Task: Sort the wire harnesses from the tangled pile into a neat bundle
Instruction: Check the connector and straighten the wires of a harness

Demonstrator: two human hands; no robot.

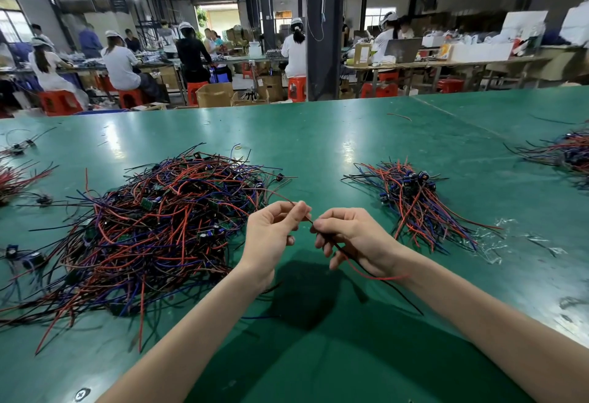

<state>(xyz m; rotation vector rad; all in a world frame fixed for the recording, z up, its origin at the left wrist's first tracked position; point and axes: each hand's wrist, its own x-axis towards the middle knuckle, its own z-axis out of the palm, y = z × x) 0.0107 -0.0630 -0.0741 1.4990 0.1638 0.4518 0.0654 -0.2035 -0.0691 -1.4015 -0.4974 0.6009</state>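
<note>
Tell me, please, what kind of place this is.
Most likely a wire-harness assembly workshop. A tangled pile of wire harnesses lies on a long green worktable, the left hand and right hand hold one harness, and workers in white caps sit on red stools at benches behind.

My forearms, both bare, extend forward and converge toward the centre. My left hand [271,236] is raised with the wrist bent slightly and the fingers [298,213] curled, thumb and forefinger pinching a wire harness [387,278]. My right hand [357,240] sits just beside it, knuckles up, fingers curled round the same harness. The hands are near each other but apart.
</note>
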